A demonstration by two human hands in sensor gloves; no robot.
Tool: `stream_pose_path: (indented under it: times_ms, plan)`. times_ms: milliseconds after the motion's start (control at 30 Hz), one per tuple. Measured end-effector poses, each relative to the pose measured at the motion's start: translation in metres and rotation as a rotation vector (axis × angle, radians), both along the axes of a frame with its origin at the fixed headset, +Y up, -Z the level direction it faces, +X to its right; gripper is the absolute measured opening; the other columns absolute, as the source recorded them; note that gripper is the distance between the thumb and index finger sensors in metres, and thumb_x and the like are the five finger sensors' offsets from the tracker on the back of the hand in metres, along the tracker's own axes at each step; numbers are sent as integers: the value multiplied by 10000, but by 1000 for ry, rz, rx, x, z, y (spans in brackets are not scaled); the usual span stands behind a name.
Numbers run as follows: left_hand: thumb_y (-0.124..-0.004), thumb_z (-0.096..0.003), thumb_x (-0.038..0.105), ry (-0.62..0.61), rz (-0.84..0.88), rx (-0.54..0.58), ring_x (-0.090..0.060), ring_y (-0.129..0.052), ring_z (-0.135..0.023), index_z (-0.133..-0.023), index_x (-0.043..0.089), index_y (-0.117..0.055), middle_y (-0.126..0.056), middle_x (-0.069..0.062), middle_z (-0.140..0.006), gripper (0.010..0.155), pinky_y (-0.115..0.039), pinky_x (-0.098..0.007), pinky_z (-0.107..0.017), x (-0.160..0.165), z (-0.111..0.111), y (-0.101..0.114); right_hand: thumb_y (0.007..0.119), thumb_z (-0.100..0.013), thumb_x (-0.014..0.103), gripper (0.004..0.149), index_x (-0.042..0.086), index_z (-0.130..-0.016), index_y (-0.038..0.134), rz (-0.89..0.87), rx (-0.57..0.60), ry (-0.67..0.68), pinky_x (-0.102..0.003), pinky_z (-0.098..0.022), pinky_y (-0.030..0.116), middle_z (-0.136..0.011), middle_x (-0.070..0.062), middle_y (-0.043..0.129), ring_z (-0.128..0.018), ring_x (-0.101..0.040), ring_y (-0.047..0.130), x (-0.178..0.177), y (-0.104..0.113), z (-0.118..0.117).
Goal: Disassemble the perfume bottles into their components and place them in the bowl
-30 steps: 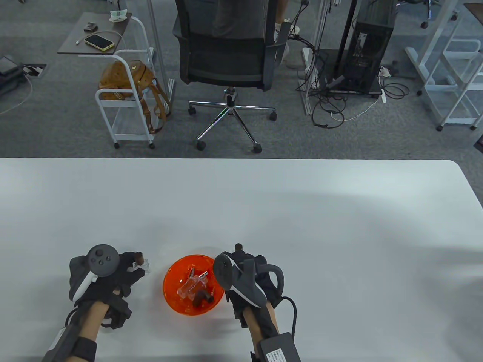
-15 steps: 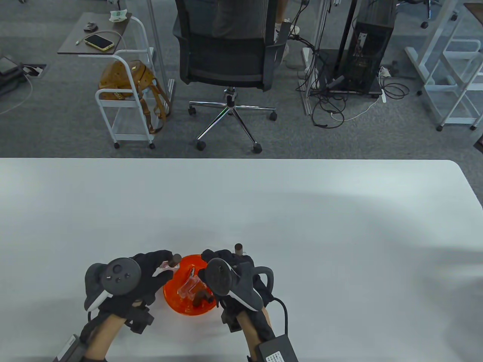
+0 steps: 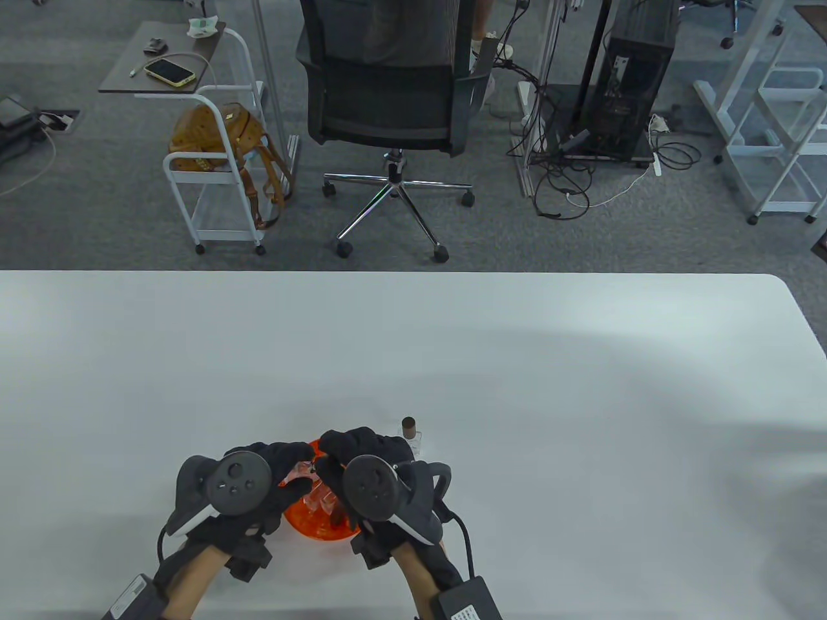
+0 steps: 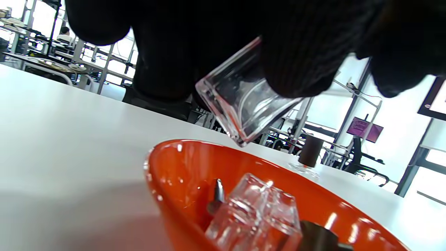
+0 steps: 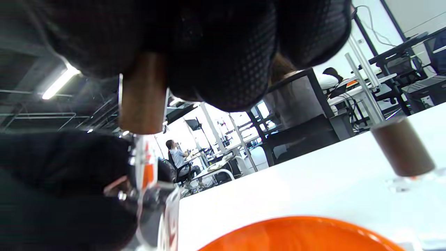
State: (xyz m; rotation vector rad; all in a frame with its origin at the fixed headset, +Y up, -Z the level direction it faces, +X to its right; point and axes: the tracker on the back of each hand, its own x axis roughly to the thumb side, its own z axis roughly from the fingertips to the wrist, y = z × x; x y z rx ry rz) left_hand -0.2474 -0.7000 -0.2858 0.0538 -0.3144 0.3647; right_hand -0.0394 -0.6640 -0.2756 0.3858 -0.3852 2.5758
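My left hand [image 3: 291, 460] grips a clear glass perfume bottle [image 4: 240, 104], tilted, just above the orange bowl [image 3: 303, 520]. My right hand [image 3: 331, 455] meets it from the right and pinches the bottle's brown cap [image 5: 141, 101]; in the right wrist view the cap sits right above the bottle's neck. In the bowl [image 4: 167, 167] lie a clear bottle body [image 4: 254, 212], a metal sprayer piece [image 4: 217, 193] and a brown cap [image 4: 317, 238]. A second capped perfume bottle [image 3: 409, 434] stands upright on the table just behind and right of the bowl.
The white table [image 3: 517, 387] stretches away behind and to the right. Past its far edge stand an office chair [image 3: 387, 97] and a small cart [image 3: 213, 168]. A cable runs from my right wrist to a black box [image 3: 468, 600] at the front edge.
My left hand carried the bottle from the left of the bowl to above it. My right hand moved left, away from the standing bottle, and took hold of the held bottle's cap.
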Motion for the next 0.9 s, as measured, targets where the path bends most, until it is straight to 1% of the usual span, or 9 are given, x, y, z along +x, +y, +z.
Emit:
stream_pose_path:
  times_ms: [67,200,267,367,500,600,700,833,900]
  plan:
    - [-896,-411,433,21,9,-8,-324,-1027,-733,-918,266,-842,-1025,-54,-873,536,-705,-594,-626,-5,-1,-1,840,-341,465,497,328,-818,803,102,-16,-16,-486,-561,817,-786,54,940,-492,-72,1039,1,-2,-3]
    - [-893,-415,434,33,18,-18,-325,-1038,-728,-918,263,-849,-1037,-63,-872,534,-713,-592,-622,-8,-3,-2,858,-324,468,497,327,-800,833,500,-130,-8,-481,-528,842,-763,53,976,-433,-67,1058,-7,-27,-10]
    - [-892,-414,435,31,20,-16,-324,-1045,-721,-917,260,-852,-1039,-65,-872,534,-717,-592,-618,-8,-3,-2,864,-317,467,499,331,-797,836,548,-151,-3,-476,-519,848,-763,58,980,-417,-60,1054,-11,-37,-12]
    - [-888,-417,435,22,15,-15,-324,-1044,-723,-919,258,-848,-1039,-69,-873,534,-719,-591,-617,-6,-3,-2,870,-314,463,507,329,-801,833,560,-182,14,-475,-510,848,-772,55,976,-408,-63,1048,-16,-47,-14]
    - [-887,-415,436,16,6,-19,-323,-1047,-721,-918,259,-849,-1041,-66,-873,534,-720,-592,-616,-5,-3,-3,871,-306,473,517,338,-803,831,622,-164,14,-472,-514,845,-776,66,974,-423,-60,1045,-21,-53,-14]
    - [-887,-417,433,14,3,-23,-323,-1055,-719,-919,257,-848,-1044,-75,-874,534,-724,-592,-614,-5,-2,-3,869,-306,476,521,336,-806,835,620,-182,17,-479,-521,840,-783,61,972,-439,-69,1046,-21,-54,-14]
    - [-882,-420,432,15,5,-22,-318,-1071,-714,-923,255,-844,-1053,-77,-870,534,-732,-593,-608,-5,-2,-3,860,-308,481,507,336,-794,851,606,-170,9,-480,-522,841,-779,59,976,-443,-71,1049,-18,-49,-14]
    - [-870,-430,424,-2,0,-30,-320,-1075,-711,-934,254,-824,-1035,-78,-882,534,-735,-595,-606,-2,-2,-4,807,-345,489,480,332,-797,849,494,-120,-20,-481,-526,839,-776,53,977,-456,-76,1058,-10,-36,-13]
    - [-864,-434,418,-13,-6,-35,-323,-1074,-708,-940,257,-813,-1016,-77,-895,534,-734,-598,-605,1,-1,-5,800,-346,500,506,330,-823,824,381,-103,-18,-483,-537,834,-789,49,969,-480,-80,1059,-8,-31,-12]
